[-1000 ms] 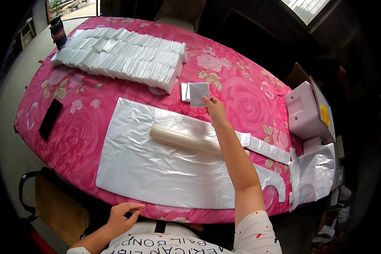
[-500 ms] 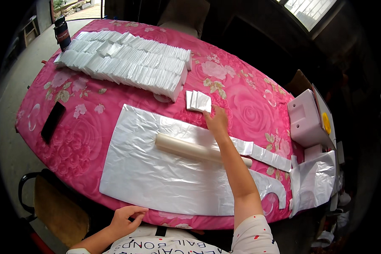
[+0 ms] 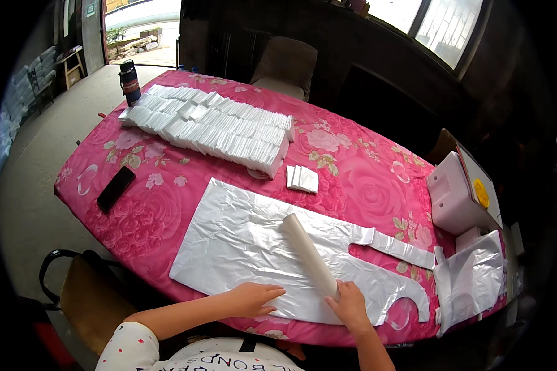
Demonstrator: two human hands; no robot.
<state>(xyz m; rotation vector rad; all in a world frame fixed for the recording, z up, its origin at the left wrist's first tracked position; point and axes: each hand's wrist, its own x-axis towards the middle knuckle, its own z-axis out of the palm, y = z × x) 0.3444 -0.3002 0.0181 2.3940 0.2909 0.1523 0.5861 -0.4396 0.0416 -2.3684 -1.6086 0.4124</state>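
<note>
A thin white plastic sheet lies spread on the pink table, shaped like an apron with two strap-like arms at its right end. Across it slants a pale cream tube. My right hand grips the near end of this tube. At the sheet's near edge, my left hand has its fingers stretched out and holds nothing. Beyond the sheet sits a small group of folded white packets, touched by neither hand.
Rows of folded white packets fill the far left of the flowered tablecloth. A dark bottle and a black phone are at the left. At the right stand a white foam box and more white plastic.
My right hand has left the small packets and come back to grip the tube, which now lies more slanted. My left hand has moved right over the sheet. The view has tilted up.
</note>
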